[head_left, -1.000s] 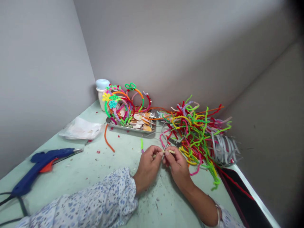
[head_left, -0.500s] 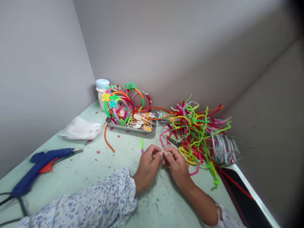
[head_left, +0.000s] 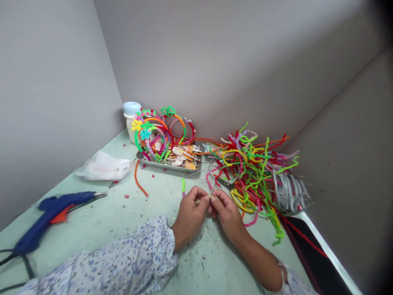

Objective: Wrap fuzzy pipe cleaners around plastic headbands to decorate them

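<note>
My left hand (head_left: 190, 215) and my right hand (head_left: 227, 216) meet at the middle of the pale green table (head_left: 123, 213). Both pinch a thin grey headband (head_left: 216, 174) at its near end, where a short pale strip shows between the fingertips. The band loops away from my fingers toward a heap of coloured pipe cleaners (head_left: 254, 164). Fingers of both hands are curled closed.
A blue glue gun (head_left: 49, 211) lies at the left with its cord. A metal tray (head_left: 170, 164) of shells and decorated headbands (head_left: 156, 131) stands at the back, beside a white jar (head_left: 131, 116). A plastic bag (head_left: 102, 166), an orange pipe cleaner (head_left: 138, 180) and bare grey headbands (head_left: 290, 192) lie around.
My fingertips have drawn closer together on the band's end, and the pale strip that stuck out past my right fingers is now mostly covered. The hands stay in place.
</note>
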A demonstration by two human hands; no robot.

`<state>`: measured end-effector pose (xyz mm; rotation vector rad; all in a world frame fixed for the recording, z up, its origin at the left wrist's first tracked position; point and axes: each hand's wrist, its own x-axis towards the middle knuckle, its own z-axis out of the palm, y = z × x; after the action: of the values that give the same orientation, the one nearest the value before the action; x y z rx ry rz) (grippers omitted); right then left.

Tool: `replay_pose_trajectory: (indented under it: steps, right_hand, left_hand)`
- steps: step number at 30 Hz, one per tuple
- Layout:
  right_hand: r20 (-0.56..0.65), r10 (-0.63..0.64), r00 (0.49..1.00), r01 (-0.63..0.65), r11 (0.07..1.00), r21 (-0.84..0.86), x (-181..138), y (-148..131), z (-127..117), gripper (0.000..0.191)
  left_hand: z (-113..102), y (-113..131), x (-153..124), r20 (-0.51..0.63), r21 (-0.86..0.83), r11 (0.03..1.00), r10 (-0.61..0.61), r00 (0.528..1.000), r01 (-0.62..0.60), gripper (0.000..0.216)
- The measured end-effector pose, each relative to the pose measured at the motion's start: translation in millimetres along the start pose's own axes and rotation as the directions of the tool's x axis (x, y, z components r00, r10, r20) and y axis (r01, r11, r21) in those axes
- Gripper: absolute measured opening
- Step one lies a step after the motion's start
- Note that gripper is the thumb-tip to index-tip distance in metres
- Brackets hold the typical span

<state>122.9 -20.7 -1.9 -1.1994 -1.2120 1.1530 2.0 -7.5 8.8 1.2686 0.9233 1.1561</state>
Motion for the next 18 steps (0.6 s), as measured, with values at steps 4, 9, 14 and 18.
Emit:
replay_pose_trajectory:
  steps: [4, 9, 14, 18]
  right_hand:
    - [0.015, 0.002, 1.000, -0.002, 1.000, 0.009, 0.4, 1.4, -0.7, 0.020]
    - [0.033, 0.018, 0.999, -0.019, 1.000, 0.023, 0.2, 1.7, -0.7, 0.018]
    - [0.036, 0.018, 0.999, -0.019, 1.000, 0.021, 0.8, 2.5, -0.2, 0.018]
    - [0.043, 0.019, 0.999, -0.019, 1.000, 0.011, 1.3, 4.1, -0.9, 0.017]
  left_hand:
    - [-0.4, 1.6, -0.5, -0.006, 0.018, 1.000, -0.006, 1.000, 0.006, 0.011]
    - [-1.1, 2.1, 0.3, -0.041, 0.106, 0.994, -0.006, 0.999, 0.010, 0.012]
    - [-0.6, 1.8, 1.3, -0.058, 0.147, 0.989, -0.024, 0.998, 0.033, 0.011]
    - [-0.6, 2.9, 1.4, -0.066, 0.156, 0.987, -0.031, 0.997, 0.041, 0.011]
